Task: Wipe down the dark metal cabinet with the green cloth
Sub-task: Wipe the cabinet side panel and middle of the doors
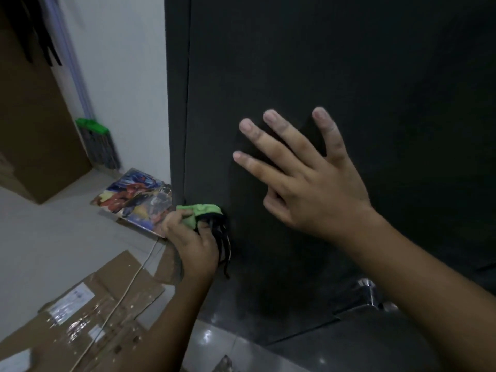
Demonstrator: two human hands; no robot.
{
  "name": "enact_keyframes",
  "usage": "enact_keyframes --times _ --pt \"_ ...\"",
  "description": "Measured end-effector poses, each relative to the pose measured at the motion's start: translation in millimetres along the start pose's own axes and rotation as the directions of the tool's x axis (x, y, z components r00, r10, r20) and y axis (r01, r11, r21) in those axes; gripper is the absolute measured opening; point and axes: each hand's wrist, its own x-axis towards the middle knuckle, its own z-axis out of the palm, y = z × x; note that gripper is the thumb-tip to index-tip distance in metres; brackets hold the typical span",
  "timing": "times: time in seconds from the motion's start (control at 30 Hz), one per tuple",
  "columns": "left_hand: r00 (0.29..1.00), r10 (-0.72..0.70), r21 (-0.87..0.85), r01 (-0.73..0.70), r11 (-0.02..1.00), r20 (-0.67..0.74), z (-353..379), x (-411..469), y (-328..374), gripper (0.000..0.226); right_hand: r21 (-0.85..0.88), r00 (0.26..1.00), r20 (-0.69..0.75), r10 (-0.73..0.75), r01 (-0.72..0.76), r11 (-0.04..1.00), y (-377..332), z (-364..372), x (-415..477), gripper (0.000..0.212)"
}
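A: Where is the green cloth (200, 210)?
B: Low against the dark metal cabinet (349, 76), near its left edge; the left hand (192, 244) has it bunched in curled fingers, black strands hanging below.
A: The right hand (303, 178)?
B: Higher on the cabinet's front, fingers spread.
A: Beside the cabinet?
B: To its left, a colourful picture board (134, 200) and flattened cardboard (88, 318).

Floor (40, 237): pale, glossy tile under me. Flattened cardboard (88, 318) lies on it at lower left, taped and labelled, with a white cord (128, 285) running across it. A colourful picture board (134, 200) lies by the cabinet (349, 76) corner. The cabinet stands on the floor.
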Motion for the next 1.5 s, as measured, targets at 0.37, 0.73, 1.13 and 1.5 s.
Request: enact_keyframes --times 0.37,0.73,1.13,1.5 --pt "0.936 0.342 -0.031 -0.341 0.940 0.087 17 -68 -51 0.037 0.084 0.987 0.101 -0.122 0.114 0.990 -73 53 -93 0.063" --pt "0.915 0.385 -0.012 -0.389 0.921 -0.124 19 -33 -70 0.028 0.162 0.981 -0.189 0.040 -0.010 0.987 -84 73 -101 0.045" --pt "0.936 0.258 -0.163 -0.301 0.940 -0.239 51 -36 79 0.027 0.028 0.828 -0.149 0.540 -0.543 0.839 13 19 -233 0.069" --pt "0.653 0.739 0.056 -0.754 0.654 0.162 89 -112 113 0.035 0.017 0.765 -0.087 0.638 -0.639 0.769 29 22 -295 0.098"
